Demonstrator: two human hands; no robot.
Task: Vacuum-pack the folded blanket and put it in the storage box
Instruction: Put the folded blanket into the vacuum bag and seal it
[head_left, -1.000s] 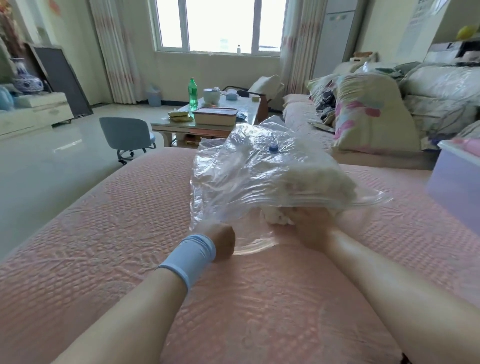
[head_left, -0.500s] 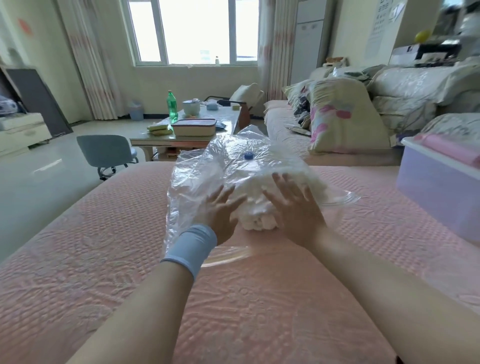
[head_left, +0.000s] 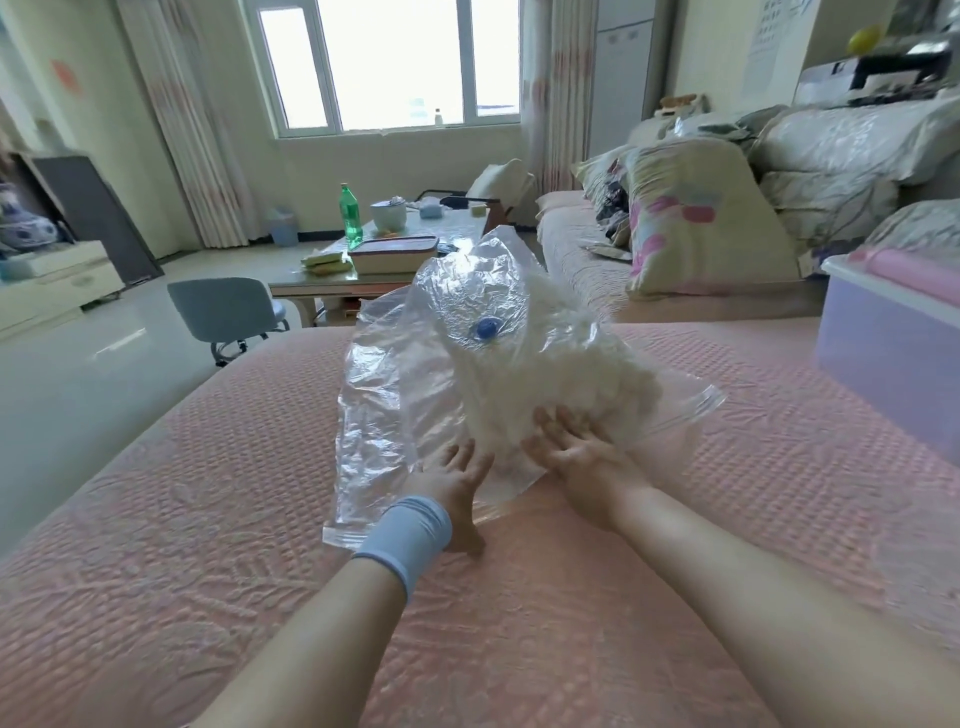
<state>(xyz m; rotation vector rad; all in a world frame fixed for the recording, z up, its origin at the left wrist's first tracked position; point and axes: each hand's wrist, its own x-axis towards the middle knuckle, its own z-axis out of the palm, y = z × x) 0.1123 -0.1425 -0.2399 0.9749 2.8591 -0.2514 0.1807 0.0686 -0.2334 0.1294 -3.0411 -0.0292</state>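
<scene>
1. Although tucked into the clear vacuum bag (head_left: 384, 415), not yet packed flat: fluffy white blanket (head_left: 561, 379) heaped directly ahead of the right fingertips and touching them, long axis apparently running away from them toward the blue valve (head_left: 487, 328).
2. Right hand (head_left: 582, 457): fingers straight and spread, pressed against the blanket's near end; cannot tell whether over the film or inside the mouth.
3. Left hand (head_left: 452, 483): fingers straight and fairly close together, laid on loose film just left of the blanket, not on it.
4. Nearer the blanket: right hand. Likely next: a push forward along that axis, then closing.
5. Zip edge (head_left: 701, 402) out beyond the right fingers' right side, seemingly unsealed.
6. Beneath both palms, pink quilted bedspread (head_left: 208, 519); well to the right of the right fingers, lavender storage box (head_left: 893, 353).
</scene>
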